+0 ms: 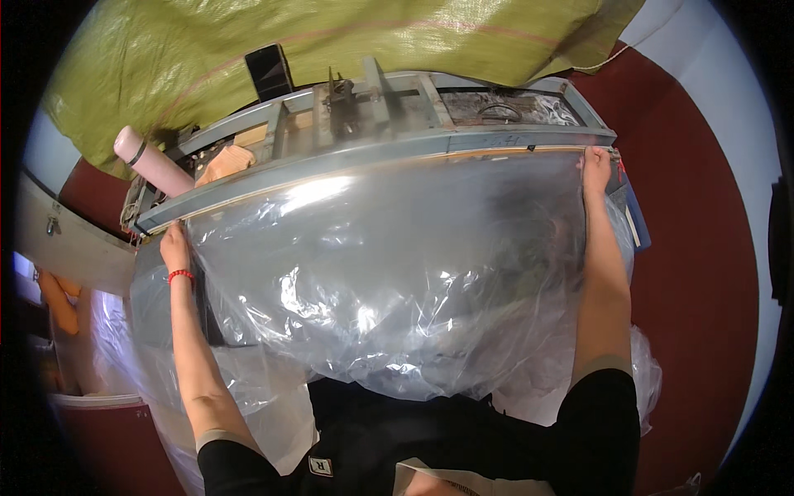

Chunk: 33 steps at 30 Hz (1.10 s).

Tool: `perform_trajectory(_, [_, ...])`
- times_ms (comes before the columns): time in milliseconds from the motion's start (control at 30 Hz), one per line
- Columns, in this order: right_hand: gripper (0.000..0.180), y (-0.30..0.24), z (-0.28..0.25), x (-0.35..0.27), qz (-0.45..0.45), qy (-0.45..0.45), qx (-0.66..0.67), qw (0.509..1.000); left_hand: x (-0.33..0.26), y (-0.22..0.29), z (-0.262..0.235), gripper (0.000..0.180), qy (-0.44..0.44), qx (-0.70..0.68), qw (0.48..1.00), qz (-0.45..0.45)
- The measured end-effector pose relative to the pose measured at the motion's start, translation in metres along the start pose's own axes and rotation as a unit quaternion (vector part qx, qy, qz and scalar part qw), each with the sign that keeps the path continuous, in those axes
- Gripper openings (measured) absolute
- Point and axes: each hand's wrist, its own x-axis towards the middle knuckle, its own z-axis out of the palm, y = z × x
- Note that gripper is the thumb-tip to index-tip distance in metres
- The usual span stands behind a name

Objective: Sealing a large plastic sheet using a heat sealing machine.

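A wide sheet of clear plastic film spans between my two hands and drapes down toward my body. Its far edge lies along a long grey metal bar with a pale strip on its front side. At the bar's left end, my left hand is closed on a corner of the film; a red bead bracelet circles that wrist. My right hand pinches the film's other corner near the bar's right end. Both arms are stretched out ahead of me. The fingertips are partly hidden against the bar.
Behind the bar is a metal frame with crossbars. A pink bottle leans at its left, beside an orange cloth. A dark phone stands against the yellow-green tarp. More loose film hangs at both sides; a blue object sits right.
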Motion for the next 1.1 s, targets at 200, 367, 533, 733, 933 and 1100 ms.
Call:
perform_trajectory(200, [0.018,-0.041,-0.072,-0.021,-0.101,-0.017,-0.154,0.983,-0.053,0.04,-0.029,0.023,-0.142,-0.19,0.971,0.006])
perform_trajectory(367, [0.023,-0.078,-0.165,-0.044,0.015,0.176,-0.452,0.874,-0.135,0.149,-0.041,0.014,-0.268,-0.28,0.921,0.032])
perform_trajectory(533, [0.025,-0.127,-0.113,-0.046,-0.242,0.032,-0.27,0.931,-0.173,0.206,-0.047,0.01,-0.336,-0.423,0.84,0.048])
perform_trajectory(733, [0.039,-0.294,0.083,-0.234,-0.317,-0.466,-0.012,0.826,-0.194,0.212,-0.082,0.01,-0.366,-0.381,0.848,0.049])
perform_trajectory(933, [0.019,-0.311,0.147,-0.311,-0.331,-0.616,0.184,0.691,-0.199,0.214,-0.097,0.01,-0.325,-0.343,0.865,0.169])
perform_trajectory(1100, [0.005,-0.303,0.15,-0.345,-0.026,-0.662,0.282,0.694,-0.201,0.21,-0.102,0.015,-0.095,-0.145,0.902,0.396])
